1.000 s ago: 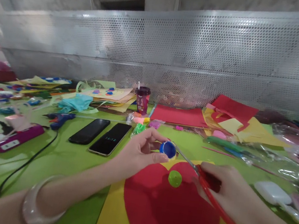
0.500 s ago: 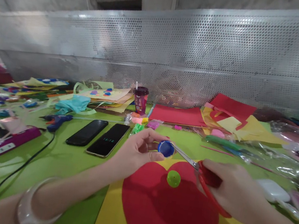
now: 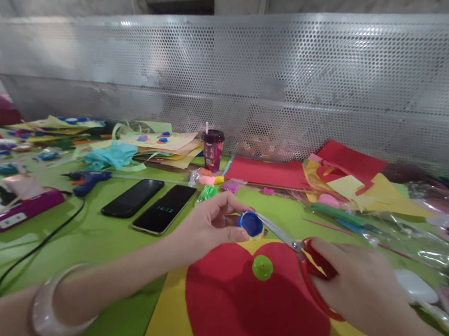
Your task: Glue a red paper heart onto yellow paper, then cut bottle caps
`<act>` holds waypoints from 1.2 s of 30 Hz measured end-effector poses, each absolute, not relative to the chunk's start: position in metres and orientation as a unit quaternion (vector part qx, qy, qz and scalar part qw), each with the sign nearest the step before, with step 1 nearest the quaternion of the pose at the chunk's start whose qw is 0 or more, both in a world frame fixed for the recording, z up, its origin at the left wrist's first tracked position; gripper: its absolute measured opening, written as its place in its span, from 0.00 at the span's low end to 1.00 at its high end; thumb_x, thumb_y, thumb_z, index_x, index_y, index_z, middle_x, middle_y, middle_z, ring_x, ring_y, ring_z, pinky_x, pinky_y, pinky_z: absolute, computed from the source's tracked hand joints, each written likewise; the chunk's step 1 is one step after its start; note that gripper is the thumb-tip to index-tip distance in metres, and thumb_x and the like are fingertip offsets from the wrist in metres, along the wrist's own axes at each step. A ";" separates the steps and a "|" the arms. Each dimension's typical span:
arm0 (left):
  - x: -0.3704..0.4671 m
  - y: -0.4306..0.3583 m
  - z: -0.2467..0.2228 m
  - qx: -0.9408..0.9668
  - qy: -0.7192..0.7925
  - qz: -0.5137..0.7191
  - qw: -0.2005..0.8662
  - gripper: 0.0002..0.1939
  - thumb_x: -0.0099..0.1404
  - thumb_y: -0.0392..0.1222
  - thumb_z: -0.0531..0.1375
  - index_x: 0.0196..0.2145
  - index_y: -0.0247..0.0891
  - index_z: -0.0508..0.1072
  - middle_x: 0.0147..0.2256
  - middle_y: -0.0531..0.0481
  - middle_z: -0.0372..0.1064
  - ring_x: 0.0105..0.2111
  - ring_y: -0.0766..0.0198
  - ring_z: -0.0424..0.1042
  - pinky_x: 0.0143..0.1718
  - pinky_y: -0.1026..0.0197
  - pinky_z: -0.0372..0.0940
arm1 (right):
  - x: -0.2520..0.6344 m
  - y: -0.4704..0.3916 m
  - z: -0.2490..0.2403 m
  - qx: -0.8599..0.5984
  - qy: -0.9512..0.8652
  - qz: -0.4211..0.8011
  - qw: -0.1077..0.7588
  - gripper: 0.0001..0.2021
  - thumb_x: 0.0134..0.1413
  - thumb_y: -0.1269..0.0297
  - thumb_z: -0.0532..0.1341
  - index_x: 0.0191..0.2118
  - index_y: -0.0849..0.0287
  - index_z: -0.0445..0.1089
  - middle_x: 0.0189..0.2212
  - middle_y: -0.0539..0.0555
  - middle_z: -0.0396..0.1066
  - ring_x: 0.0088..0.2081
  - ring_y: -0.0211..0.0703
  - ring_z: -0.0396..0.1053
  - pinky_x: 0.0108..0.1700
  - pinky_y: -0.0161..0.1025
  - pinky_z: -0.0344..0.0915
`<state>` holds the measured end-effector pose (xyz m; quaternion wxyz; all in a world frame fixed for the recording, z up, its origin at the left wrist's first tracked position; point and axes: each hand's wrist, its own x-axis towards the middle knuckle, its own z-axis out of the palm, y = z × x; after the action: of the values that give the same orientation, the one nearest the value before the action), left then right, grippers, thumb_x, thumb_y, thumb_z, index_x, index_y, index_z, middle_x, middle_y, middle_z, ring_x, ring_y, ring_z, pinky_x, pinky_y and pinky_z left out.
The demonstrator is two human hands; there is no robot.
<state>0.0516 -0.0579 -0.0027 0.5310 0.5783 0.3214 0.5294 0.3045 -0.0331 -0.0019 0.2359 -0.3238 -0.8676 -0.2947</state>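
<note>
Between thumb and fingers, my left hand [image 3: 215, 223] grips a round blue cap [image 3: 250, 224], its hollow side facing me. Red-handled scissors [image 3: 299, 248] are in my right hand [image 3: 360, 277], with their blades pointing left and the tips at the cap's upper right rim. Below the cap, a small round green piece [image 3: 262, 267] lies on a red paper heart [image 3: 260, 316]. The heart rests on yellow paper [image 3: 169, 324].
Two phones [image 3: 132, 198] lie left of my left hand, beyond them a glue gun [image 3: 88, 181] and a purple power strip [image 3: 17, 212] with cables. A lidded cup [image 3: 212, 150], red paper [image 3: 266, 172] and clear plastic bags stand or lie farther back and right.
The red scissor handles have opened a little wider at the cap's rim. The whole view has shifted slightly, while the cap stays in my left hand.
</note>
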 end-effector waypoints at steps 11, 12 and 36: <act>0.058 -0.064 0.000 0.528 0.290 0.531 0.596 0.16 0.52 0.39 0.70 0.30 0.37 0.65 0.31 0.56 0.72 0.31 0.70 0.72 0.39 0.64 0.64 | 0.302 -0.042 -0.001 -0.328 -0.801 -0.428 0.260 0.17 0.58 0.60 0.51 0.22 0.57 0.67 0.13 0.51 0.68 0.15 0.41 0.63 0.22 0.37 0.42; 0.058 -0.065 0.000 0.521 0.299 0.531 0.598 0.17 0.52 0.40 0.70 0.30 0.37 0.64 0.31 0.56 0.72 0.31 0.70 0.72 0.40 0.62 0.65 | 0.302 -0.043 -0.001 -0.330 -0.800 -0.429 0.260 0.16 0.58 0.60 0.51 0.22 0.57 0.68 0.13 0.51 0.69 0.16 0.41 0.63 0.23 0.37 0.42; 0.033 -0.044 -0.004 0.654 0.310 0.459 0.515 0.15 0.55 0.43 0.68 0.39 0.38 0.72 0.32 0.51 0.72 0.29 0.69 0.68 0.30 0.67 0.60 | 0.300 -0.039 0.012 -0.435 -0.893 -0.056 0.105 0.09 0.48 0.64 0.53 0.19 0.53 0.58 0.15 0.51 0.67 0.17 0.43 0.61 0.22 0.38 0.43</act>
<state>0.0333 -0.0439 -0.0037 0.5153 0.6542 0.3099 0.4588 0.3003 -0.0392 0.0116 0.1047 -0.4346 -0.8928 -0.0558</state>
